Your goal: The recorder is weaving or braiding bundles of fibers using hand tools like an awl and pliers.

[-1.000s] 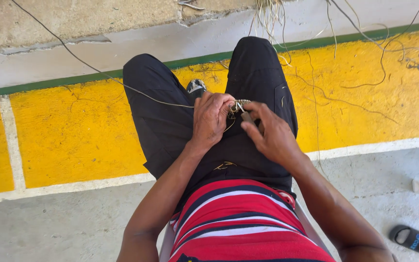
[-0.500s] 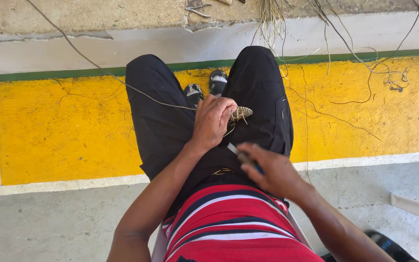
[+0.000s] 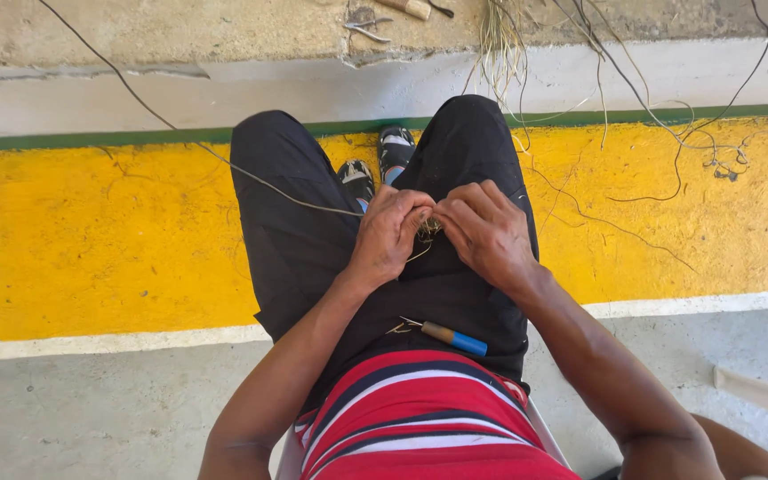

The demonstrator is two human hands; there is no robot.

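Yellow-painted concrete [image 3: 117, 249] backs my view. Fingertips of left hand [image 3: 390, 233] and right hand [image 3: 489, 233] pinch one small wire bundle [image 3: 428, 228] above the lap; its form is hard to make out. Since the earlier frame, the right hand has returned, leaving one blue-handled tool [image 3: 451, 337] on the lap.

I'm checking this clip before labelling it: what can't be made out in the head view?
- The small woven piece between the left hand and right hand: the fingers cover most of it.
- The thin cord: its far end is cut off by the top edge.
- The tool on the lap: its tip is too small to tell.
- The metal tool on the ledge: partly cropped at the top edge.
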